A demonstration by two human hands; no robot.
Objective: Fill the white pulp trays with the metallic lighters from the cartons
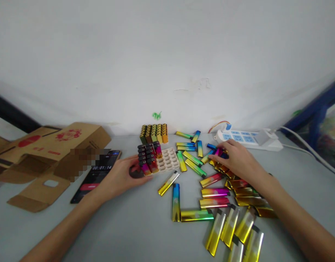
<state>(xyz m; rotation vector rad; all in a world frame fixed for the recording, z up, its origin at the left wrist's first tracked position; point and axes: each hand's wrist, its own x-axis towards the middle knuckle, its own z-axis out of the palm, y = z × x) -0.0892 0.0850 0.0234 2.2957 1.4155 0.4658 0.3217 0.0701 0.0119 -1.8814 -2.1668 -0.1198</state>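
Observation:
My left hand (126,173) curves round the left end of a white tray with slots (169,159), thumb in front and fingers behind. Dark-topped lighters (151,160) stand upright in rows in its left part; the right-hand slots show bare. A dark patch inside the palm cannot be made out. Further right, my right hand (235,156) reaches into a heap of shiny lighters (238,183), its thumb and fingers closed round a pink and gold lighter (218,151). Loose green, blue, red and gold lighters (194,167) lie between the hands, with silver and gold ones (246,225) nearer me.
Behind the tray stands a block of gold-topped lighters (153,134) against the wall. An opened cardboard box (58,145) and a phone running a timer (98,174) lie at left. A white power strip (246,140) with a plugged-in adapter and cable sits at back right.

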